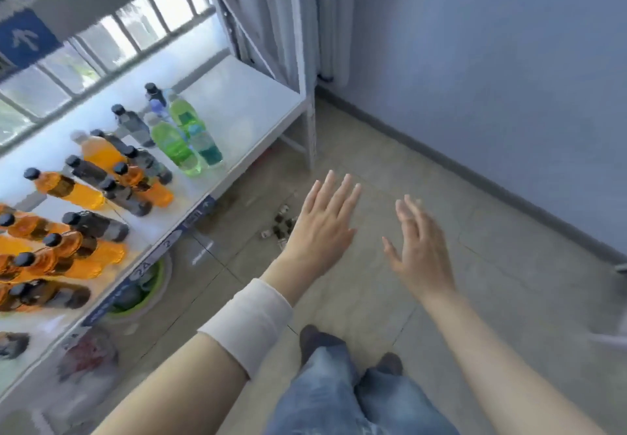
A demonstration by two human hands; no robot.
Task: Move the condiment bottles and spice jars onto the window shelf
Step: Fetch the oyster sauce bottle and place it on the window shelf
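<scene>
I am holding my left hand (pixel 322 227) and right hand (pixel 417 248) over the floor, fingers (pixel 342 190) straight and apart, gripping nothing. Condiment bottles (pixel 101 180) are standing on the window shelf (pixel 244 102). Next I am probably reaching down for the blurred small jars (pixel 280 226) on the floor.

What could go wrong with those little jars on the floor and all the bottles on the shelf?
1. The little jars lie on the floor just ahead of the person's shoes; a step could kick or crush them.
2. The orange bottles stand packed together near the front edge of the shelf, so squeezing more in might knock one off.
The left hand and right hand are open and hold nothing.
</scene>
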